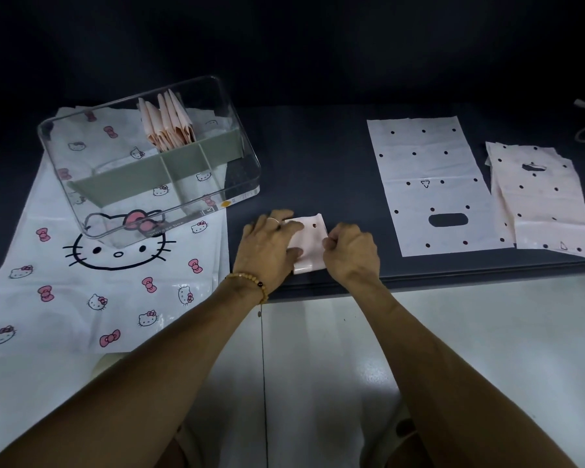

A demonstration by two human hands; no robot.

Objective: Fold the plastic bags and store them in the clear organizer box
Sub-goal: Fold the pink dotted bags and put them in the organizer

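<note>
Small folded bag (309, 243), pink with dark dots, lies at the near edge of the dark surface (318, 157), between both hands. Left hand (267, 246) rests flat on its left part, fingers fairly straight, pressing it down; right hand (350, 253) has fingers curled at the bag's right edge, apparently pinching a fold (exact contact hidden by the knuckles). Judged mid-fold, near the last creases. Clear box (149, 157) sits to the left, well apart, with grey dividers; one far compartment already holds several folded pink bags (168, 125) standing upright, other compartments look unfilled. Box rests on a large cat-print bag (92, 292), spread out, not folded. To the right: one flat dotted bag (429, 184) and a loose stack (541, 201) beside it, all unfolded. Task partly done; most remains.
</note>
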